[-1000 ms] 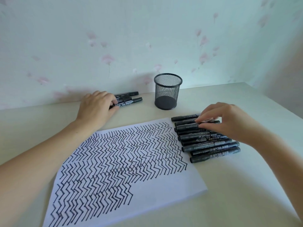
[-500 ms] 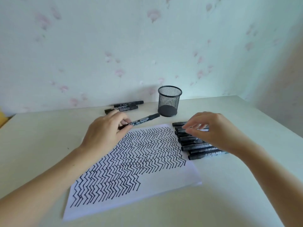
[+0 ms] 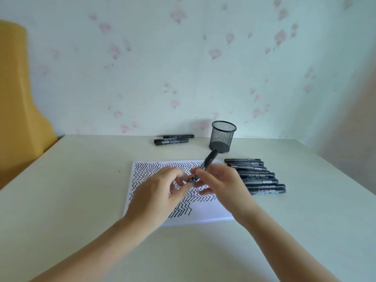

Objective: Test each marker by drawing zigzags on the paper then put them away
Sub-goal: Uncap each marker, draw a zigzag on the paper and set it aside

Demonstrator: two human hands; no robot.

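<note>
Now both hands meet above the paper (image 3: pixel 203 212), which lies on the worktop (image 3: pixel 81 200) covered in black zigzags. Left hand (image 3: pixel 160 198) and right hand (image 3: pixel 221 184) each pinch one black marker (image 3: pixel 206 163) between them (its capped far end points up toward the mesh cup (image 3: pixel 222 137)). A row of markers (image 3: pixel 258 178) lies just right of the paper, touching side by side. Two more markers (image 3: pixel 173 139) lie near the wall, left of the cup.
</note>
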